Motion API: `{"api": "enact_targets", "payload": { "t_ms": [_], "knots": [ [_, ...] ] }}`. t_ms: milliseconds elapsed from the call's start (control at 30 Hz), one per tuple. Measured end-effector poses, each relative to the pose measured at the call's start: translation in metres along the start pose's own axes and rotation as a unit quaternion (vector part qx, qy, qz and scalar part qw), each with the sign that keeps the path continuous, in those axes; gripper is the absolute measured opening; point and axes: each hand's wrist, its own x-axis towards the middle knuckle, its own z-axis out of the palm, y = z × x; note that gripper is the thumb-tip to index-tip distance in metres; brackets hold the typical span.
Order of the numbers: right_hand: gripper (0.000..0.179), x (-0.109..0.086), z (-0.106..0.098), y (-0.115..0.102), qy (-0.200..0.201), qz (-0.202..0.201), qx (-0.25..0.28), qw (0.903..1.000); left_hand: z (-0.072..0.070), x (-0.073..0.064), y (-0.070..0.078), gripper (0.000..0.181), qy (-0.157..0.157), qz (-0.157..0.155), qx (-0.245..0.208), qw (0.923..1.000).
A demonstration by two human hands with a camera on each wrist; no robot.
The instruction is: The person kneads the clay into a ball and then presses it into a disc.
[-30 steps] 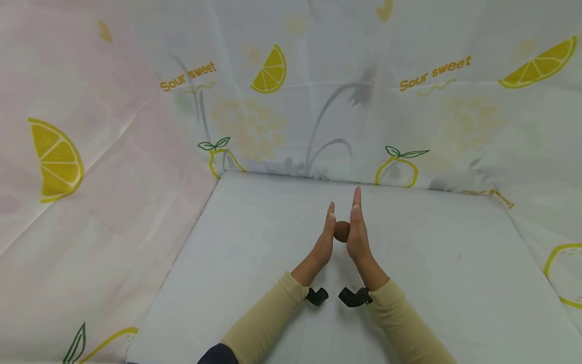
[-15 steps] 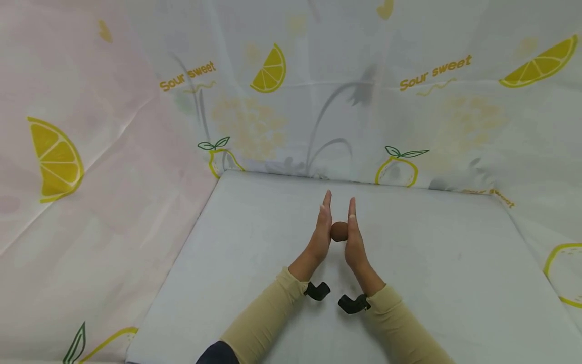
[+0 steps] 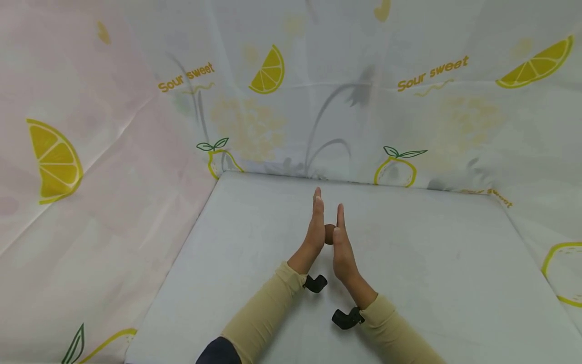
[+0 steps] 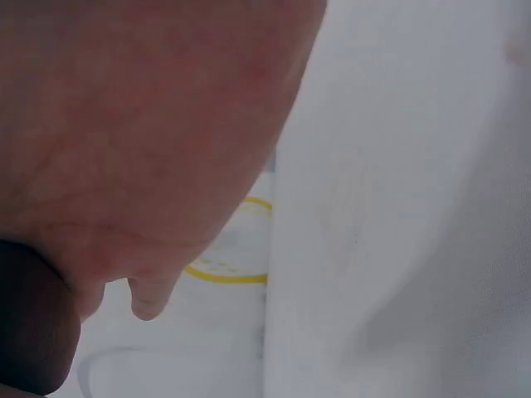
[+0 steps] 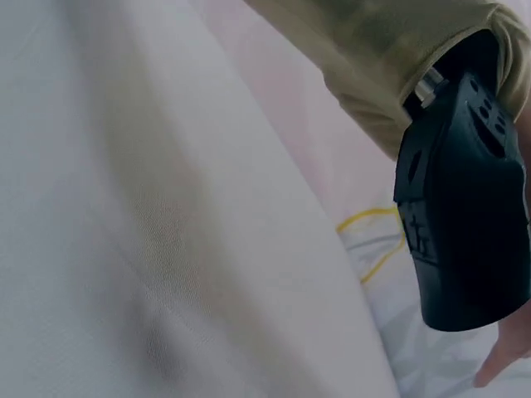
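A small brown ball is between my two palms, above the white tabletop. My left hand is on its left, fingers straight and pointing away from me, its tips farther forward than the right's. On the other side my right hand presses the ball with its fingers also straight and partly covers it. The left wrist view has the left hand up close, with a dark rounded shape at the lower left edge. In the right wrist view, the other arm's sleeve shows, and part of a hand at the lower right.
A white board-like tabletop lies under the hands. Behind it and to the sides hangs pale cloth printed with lemons and lettering. Black wrist devices stick out inward from both beige sleeves, close together.
My left hand has slid forward and my right hand back toward me, reversing which one leads. Both hands and the ball have shifted somewhat left, the ball staying between the palms.
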Motion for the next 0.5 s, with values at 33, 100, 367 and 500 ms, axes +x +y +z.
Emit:
{"api": "enact_targets", "payload": {
  "t_ms": [33, 100, 367, 500],
  "knots": [
    [0.055, 0.000, 0.001, 0.005, 0.003, -0.003, -0.001, 1.0000, 0.000, 0.000, -0.001, 0.070, 0.000, -0.002, 0.004, 1.0000],
    [0.055, -0.001, 0.001, 0.008, 0.007, -0.011, -0.007, 0.9999, -0.001, 0.001, -0.002, 0.070, -0.003, -0.007, 0.006, 1.0000],
    [0.056, 0.005, -0.005, 0.003, 0.013, -0.035, 0.010, 0.9992, 0.000, -0.002, -0.009, 0.078, -0.018, -0.026, 0.028, 0.9991],
    [0.057, 0.011, -0.010, -0.002, 0.020, -0.039, 0.013, 0.9990, 0.002, -0.007, -0.012, 0.077, -0.041, -0.025, 0.032, 0.9983]
  ]
}}
